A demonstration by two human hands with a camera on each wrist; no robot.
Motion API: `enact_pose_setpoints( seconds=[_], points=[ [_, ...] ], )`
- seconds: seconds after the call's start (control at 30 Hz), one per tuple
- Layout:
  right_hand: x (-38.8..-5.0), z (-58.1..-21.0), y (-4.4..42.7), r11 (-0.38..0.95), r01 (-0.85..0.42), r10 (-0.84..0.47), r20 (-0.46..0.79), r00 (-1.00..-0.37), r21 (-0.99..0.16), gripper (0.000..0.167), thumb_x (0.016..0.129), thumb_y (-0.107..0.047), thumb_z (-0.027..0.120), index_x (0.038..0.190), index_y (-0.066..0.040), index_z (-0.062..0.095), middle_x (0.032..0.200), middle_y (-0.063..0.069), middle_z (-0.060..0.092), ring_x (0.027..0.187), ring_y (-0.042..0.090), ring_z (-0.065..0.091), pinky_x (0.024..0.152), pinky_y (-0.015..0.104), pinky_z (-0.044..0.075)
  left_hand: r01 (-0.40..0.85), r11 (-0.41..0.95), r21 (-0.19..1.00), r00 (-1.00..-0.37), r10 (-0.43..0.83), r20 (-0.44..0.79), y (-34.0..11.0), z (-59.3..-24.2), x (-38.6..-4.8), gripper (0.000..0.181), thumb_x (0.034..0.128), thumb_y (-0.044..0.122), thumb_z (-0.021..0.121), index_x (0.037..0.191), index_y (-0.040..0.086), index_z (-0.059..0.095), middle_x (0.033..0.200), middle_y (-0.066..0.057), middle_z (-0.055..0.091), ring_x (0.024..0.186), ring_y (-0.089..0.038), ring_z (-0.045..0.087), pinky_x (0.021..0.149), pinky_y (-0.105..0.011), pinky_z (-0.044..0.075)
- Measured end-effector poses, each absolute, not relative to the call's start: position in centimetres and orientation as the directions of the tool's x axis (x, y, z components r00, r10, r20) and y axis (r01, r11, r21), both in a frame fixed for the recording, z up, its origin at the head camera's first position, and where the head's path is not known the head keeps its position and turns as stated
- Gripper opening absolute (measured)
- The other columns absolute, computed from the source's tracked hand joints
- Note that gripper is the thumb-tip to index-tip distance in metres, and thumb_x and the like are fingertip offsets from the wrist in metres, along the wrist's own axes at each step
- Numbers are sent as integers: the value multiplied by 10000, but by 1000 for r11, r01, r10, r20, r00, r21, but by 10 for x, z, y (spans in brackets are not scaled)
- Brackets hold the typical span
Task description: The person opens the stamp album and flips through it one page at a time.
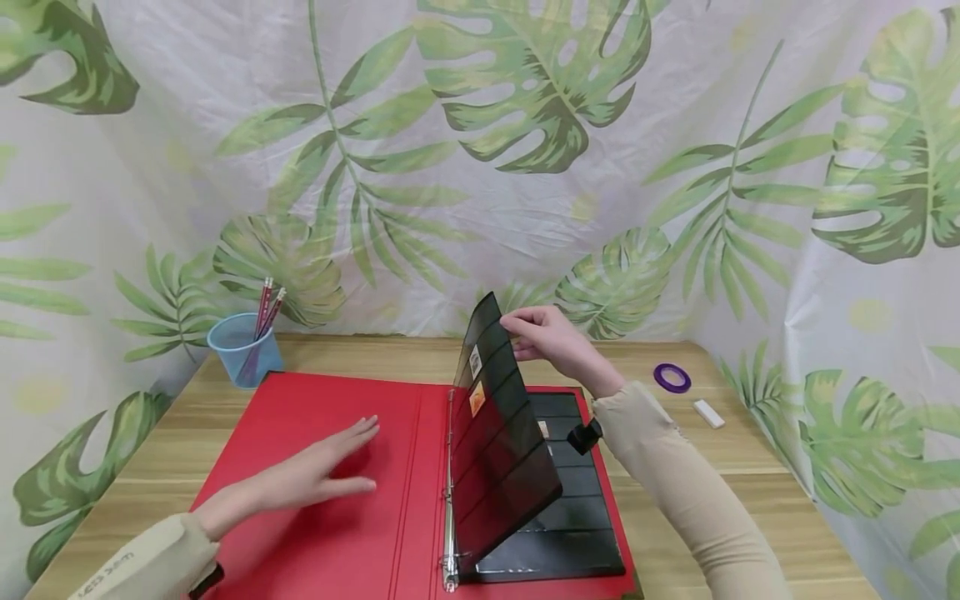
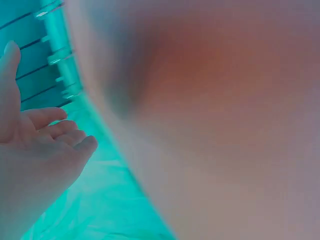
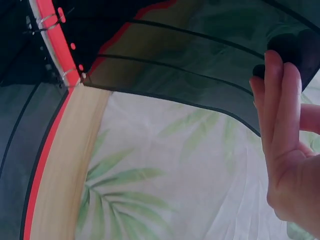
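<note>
A red ring binder point(image 1: 330, 467) lies spread on the table, its metal rings along the middle. One black pocket page point(image 1: 498, 433) stands half raised from the rings, with small stamps in its strips. The right hand point(image 1: 551, 337) pinches this page near its top outer corner; the right wrist view shows that hand point(image 3: 287, 125) at the page's edge. Over the red inside cover the left hand point(image 1: 315, 471) is held with fingers extended, holding nothing; it also shows in the left wrist view point(image 2: 45, 135). More black pages point(image 1: 570, 500) lie flat on the right side.
A blue mesh cup point(image 1: 243, 350) with pencils point(image 1: 268, 312) stands at the back left. At the right of the table point(image 1: 757, 500) lie a purple tape roll point(image 1: 672, 377) and a white eraser point(image 1: 708, 413). A leaf-patterned curtain point(image 1: 480, 208) hangs behind.
</note>
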State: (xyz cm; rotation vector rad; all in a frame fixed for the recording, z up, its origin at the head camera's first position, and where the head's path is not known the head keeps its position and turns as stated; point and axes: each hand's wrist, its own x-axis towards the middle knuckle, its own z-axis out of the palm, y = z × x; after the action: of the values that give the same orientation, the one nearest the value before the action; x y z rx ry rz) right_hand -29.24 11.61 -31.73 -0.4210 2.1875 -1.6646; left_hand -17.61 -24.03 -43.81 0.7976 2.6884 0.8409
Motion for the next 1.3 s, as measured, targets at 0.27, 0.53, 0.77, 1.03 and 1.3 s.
enact_pose_setpoints(
  seconds=[0.27, 0.53, 0.77, 1.03, 1.3],
  points=[
    [-294, -317, 97, 259, -5, -405, -104, -909, -966, 422, 1005, -220, 559, 1355, 15, 570, 1315, 143, 590, 685, 75, 594, 715, 207, 587, 362, 634, 683, -888, 458, 46, -197, -380, -190, 718, 976, 451, 584, 1507, 12, 383, 1548, -194, 422, 1389, -412, 465, 1084, -544, 443],
    [-291, -313, 75, 257, -14, -407, -95, -908, -966, 394, 1001, -216, 569, 1308, 27, 609, 1236, 170, 634, 733, 112, 693, 754, 292, 619, 215, 529, 821, -918, 395, -15, -141, -337, -200, 759, 988, 494, 542, 1548, 47, 293, 1595, -169, 353, 1435, -362, 426, 1116, -528, 423],
    [-284, -313, 61, 257, -65, -447, -59, -893, -964, 357, 1002, -250, 577, 1236, 9, 650, 1120, 164, 690, 773, 144, 746, 746, 329, 624, 142, 460, 876, -932, 361, -39, -120, -318, -201, 786, 984, 481, 557, 1558, 53, 233, 1604, -155, 329, 1432, -328, 442, 1107, -529, 437],
    [-281, -325, 65, 260, -112, -478, -28, -878, -959, 357, 1006, -296, 578, 1209, -11, 647, 1089, 167, 706, 869, 224, 767, 824, 387, 614, 80, 414, 907, -937, 341, -73, -133, -317, -202, 678, 1025, 246, 469, 1554, -37, 152, 1590, -252, 286, 1455, -403, 366, 1138, -535, 398],
    [-284, -359, 96, 339, -149, -450, -21, -893, -929, 373, 1024, -269, 544, 1268, 4, 617, 1185, 232, 682, 993, 301, 736, 888, 412, 597, 84, 451, 889, -948, 311, -68, -165, -319, -196, 636, 1015, 124, 339, 1562, -60, 71, 1614, -317, 151, 1507, -464, 172, 1178, -580, 297]
  ],
)
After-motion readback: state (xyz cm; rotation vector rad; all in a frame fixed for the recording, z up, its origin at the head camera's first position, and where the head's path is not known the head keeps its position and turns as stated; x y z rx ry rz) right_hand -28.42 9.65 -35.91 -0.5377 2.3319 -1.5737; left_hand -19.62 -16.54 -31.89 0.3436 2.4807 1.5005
